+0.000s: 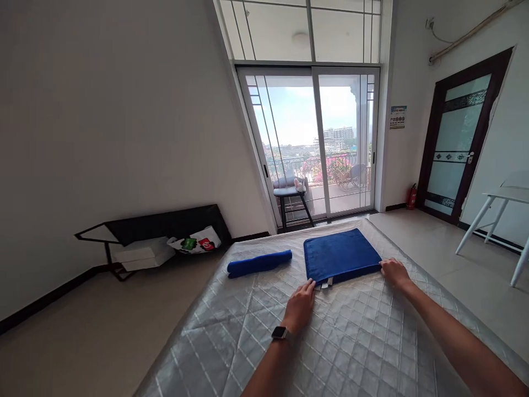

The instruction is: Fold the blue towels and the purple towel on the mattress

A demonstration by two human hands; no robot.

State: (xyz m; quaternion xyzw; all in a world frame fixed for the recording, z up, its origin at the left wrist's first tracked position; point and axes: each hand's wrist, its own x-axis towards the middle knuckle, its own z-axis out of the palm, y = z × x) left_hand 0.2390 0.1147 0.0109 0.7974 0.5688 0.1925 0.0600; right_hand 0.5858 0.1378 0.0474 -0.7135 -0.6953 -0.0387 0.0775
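Lying flat just beyond and between left hand (301, 302) and right hand (394, 271): folded blue cloth (341, 253), rectangular, smooth-looking, with white tags (326, 283) at its near edge; touching its near-left and near-right corners, fingers close together on both hands, but cannot tell whether pinching; farther left, apart, rolled blue cloth (259, 263), slim and cylindrical; underneath, silvery, slightly shiny mattress (355, 325), quilted in diamonds

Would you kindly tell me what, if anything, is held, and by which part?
The left hand touches the near left corner of the flat blue cloth, the right hand its near right one; whether they pinch or merely press cannot be told.
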